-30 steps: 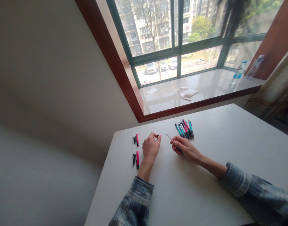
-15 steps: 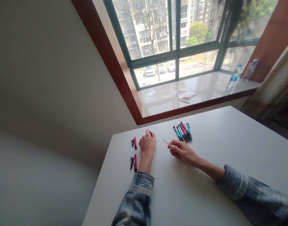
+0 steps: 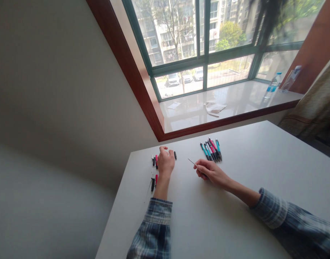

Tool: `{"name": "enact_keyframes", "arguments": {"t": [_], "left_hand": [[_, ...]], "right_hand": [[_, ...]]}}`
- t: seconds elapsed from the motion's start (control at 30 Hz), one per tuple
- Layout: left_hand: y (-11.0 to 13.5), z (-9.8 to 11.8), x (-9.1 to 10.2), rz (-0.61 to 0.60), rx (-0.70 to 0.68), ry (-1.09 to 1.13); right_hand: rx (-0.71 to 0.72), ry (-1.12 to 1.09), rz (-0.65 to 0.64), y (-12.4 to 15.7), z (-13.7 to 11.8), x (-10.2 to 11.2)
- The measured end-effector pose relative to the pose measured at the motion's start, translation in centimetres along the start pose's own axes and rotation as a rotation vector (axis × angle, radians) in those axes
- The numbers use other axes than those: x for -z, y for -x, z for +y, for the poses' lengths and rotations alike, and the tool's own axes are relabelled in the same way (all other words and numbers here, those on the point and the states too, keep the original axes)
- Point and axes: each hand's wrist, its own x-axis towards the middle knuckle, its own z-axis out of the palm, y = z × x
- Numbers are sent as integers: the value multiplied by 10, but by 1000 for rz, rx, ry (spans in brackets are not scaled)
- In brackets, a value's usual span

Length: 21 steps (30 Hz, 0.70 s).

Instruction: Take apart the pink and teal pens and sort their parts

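My left hand is over the table, palm down, its fingers bent but apart, with nothing seen in them. Just right of its thumb a small black pen part lies loose. Beside the wrist and fingers are a pink pen barrel and a black clip piece; nearer me sit another black clip piece and a pink barrel, partly covered by my arm. My right hand pinches a thin pen refill, its tip pointing up and left.
Several blue and pink pens lie in a row at the back of the white table. Behind is a window sill with a cloth and a water bottle. A wall rises on the left.
My left hand has let go of the small black pen part, which now lies on the table, and has shifted left. My right hand still holds the refill in about the same place.
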Motion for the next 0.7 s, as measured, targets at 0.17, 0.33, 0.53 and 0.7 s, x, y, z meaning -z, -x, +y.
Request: {"name": "enact_keyframes", "arguments": {"t": [0.17,0.33,0.53,0.7], "left_hand": [[-10,-13,3,-44,42,70],[-8,-13,0,-31,-28,135],[-6,-11,4,-37,-101,423],[-4,-9,8,39,-205,284]], "right_hand": [[-10,20,-8,0,-2,0],[-13,16,2,-2,0,0],[-6,3,-10,-1,1,0],[-4,-5,-11,-1,1,1]]}}
